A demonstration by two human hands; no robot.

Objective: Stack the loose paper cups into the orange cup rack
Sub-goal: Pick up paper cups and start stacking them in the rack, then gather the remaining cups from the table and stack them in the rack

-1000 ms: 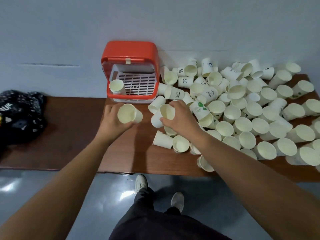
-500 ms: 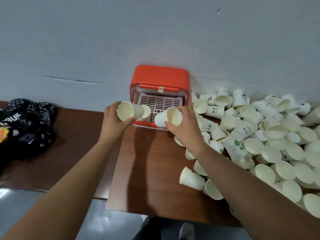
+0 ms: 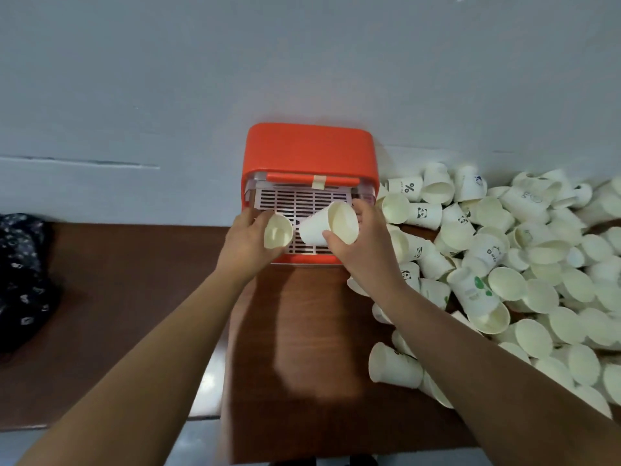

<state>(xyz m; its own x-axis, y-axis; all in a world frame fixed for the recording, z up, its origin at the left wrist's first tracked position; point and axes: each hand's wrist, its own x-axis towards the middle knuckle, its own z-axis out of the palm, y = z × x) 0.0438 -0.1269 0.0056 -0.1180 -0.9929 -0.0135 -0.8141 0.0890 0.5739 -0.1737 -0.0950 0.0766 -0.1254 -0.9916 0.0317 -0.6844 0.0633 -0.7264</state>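
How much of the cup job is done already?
Hardly any looks done: no stacked cups show in the orange rack, though the hands hide part of it. In hand: the left hand holds one cup and the right hand a second cup, both over the rack. Left: the big pile of cups on the table.

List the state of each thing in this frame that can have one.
orange cup rack, lid up, grille exposed
left hand, gripping left cup, mouth toward camera
right hand, gripping right cup, tilted, at the rack
loose cups, heaped on table, mostly on their sides
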